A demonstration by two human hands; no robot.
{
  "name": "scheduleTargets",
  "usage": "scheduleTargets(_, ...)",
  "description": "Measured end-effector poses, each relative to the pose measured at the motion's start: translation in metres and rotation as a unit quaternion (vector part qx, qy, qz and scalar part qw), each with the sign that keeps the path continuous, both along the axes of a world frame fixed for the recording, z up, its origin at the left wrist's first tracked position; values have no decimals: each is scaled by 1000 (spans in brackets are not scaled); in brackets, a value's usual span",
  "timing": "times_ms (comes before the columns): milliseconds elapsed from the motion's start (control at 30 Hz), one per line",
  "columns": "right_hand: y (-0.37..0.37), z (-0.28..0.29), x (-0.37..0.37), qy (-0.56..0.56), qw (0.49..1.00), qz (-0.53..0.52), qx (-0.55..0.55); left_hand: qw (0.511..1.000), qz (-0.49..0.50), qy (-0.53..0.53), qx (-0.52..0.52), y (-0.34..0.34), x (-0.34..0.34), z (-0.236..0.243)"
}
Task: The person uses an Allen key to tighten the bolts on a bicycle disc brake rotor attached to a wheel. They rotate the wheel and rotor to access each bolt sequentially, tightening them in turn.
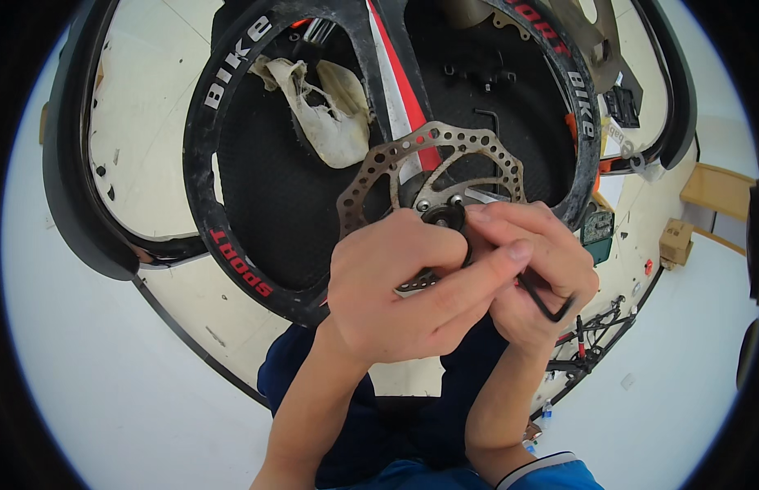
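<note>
A silver brake rotor (494, 151) with drilled holes sits at the hub of a black bicycle wheel (204, 188). Bolt heads (456, 200) show beside the dark round hub centre (445, 217). My left hand (387, 286) is closed just over the hub, its curled fingers hiding the near part of the rotor. One of its fingers reaches across to my right hand (543, 269); whatever is pinched there is hidden. In my right hand's closed fingers is a black hex key (547, 304), its bent end sticking out toward the lower right.
A dirty white work glove (334, 122) lies inside the wheel on the black surface (265, 204). Another hex key (495, 131) rests beyond the rotor. Farther right are a green-black case (597, 233), a cardboard box (676, 239) and a bicycle frame (587, 339) on the floor.
</note>
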State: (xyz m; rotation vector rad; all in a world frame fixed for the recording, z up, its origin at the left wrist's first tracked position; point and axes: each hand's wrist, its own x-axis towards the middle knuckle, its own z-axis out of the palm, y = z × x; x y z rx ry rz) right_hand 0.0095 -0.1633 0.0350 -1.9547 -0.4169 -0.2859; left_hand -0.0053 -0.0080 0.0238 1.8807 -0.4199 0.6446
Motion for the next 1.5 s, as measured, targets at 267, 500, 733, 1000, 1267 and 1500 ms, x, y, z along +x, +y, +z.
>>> scheduleTargets(267, -3, -3, 0, -9, 1000, -18, 8, 1000, 24, -2, -19, -3, -3, -1)
scheduleTargets(500, -6, -1, 4, -57, 998, 6, -1, 999, 20, -18, -36, -7, -2, -3)
scheduleTargets(733, -30, 3, -9, -11, 1000, -8, -13, 1000, 3, -24, -16, 3, -5, -6)
scheduleTargets(1000, -23, -5, -7, -13, 1000, 6, 5, 1000, -21, -13, -13, -12, -10, 1)
scheduleTargets(1267, -22, -4, -6, -8, 1000, 15, -16, 998, -44, -8, 38, -19, -10, -7)
scheduleTargets(1500, -15, -4, -8, -9, 1000, -11, -25, 998, -21, -33, -39, -17, -12, -12)
